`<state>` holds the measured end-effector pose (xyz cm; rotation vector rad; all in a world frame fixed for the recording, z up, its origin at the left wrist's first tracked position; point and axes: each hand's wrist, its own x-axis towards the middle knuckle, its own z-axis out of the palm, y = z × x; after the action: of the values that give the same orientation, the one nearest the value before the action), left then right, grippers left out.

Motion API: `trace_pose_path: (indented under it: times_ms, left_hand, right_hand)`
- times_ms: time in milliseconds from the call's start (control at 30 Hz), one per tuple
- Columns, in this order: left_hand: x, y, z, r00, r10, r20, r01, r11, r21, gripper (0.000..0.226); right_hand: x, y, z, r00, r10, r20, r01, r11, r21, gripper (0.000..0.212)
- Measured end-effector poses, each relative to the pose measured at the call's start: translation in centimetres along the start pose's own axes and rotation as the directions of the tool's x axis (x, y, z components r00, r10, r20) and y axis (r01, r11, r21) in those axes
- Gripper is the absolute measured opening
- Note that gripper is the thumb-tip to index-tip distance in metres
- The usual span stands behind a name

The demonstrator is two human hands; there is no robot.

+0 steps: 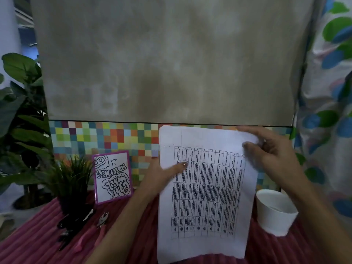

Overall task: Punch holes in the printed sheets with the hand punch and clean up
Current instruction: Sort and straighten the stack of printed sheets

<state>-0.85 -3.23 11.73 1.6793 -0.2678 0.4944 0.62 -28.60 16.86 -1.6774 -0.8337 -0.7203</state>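
A stack of printed sheets [205, 187] with a dense table stands upright in front of me, its lower edge near the red striped cloth [38, 235]. My left hand [163, 172] holds the left edge, thumb across the print. My right hand [270, 149] pinches the top right corner, bending it. A hand punch with pink handles [95, 231] lies on the cloth at the lower left, untouched.
A black tool [74, 223] lies beside the punch. A small potted plant [72, 180] and a purple-framed drawing [113, 177] stand behind them. A white paper cup [274, 212] sits right of the sheets. A large leafy plant [19, 111] is at far left, a grey board [171, 63] behind.
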Motion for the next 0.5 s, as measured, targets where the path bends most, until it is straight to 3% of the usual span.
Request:
trace_pose_path:
  times_ms: [100,233,400,500]
  left_hand:
    - [-0.7,-1.7,0.3,0.998,0.013,-0.058,-0.019,0.994,-0.105,0.027]
    - [-0.8,-2.7,0.1,0.993,-0.025,-0.111,0.012,0.993,-0.114,0.013]
    - [-0.6,-0.9,0.7,0.973,0.117,-0.199,-0.139,0.985,-0.098,0.013]
    - [-1.0,-1.8,0.5,0.976,0.094,-0.196,-0.112,0.990,-0.083,0.011]
  right_hand:
    - [-2.0,1.9,1.1,0.970,0.226,-0.087,-0.188,0.928,0.321,0.064]
    - [-5.6,5.8,4.2,0.883,0.466,0.045,-0.450,0.819,0.356,0.027]
    - [-4.6,5.6,4.7,0.914,0.392,-0.102,-0.351,0.893,0.283,0.020]
    - [-5.3,6.0,4.9,0.914,0.393,-0.102,-0.353,0.892,0.281,0.022]
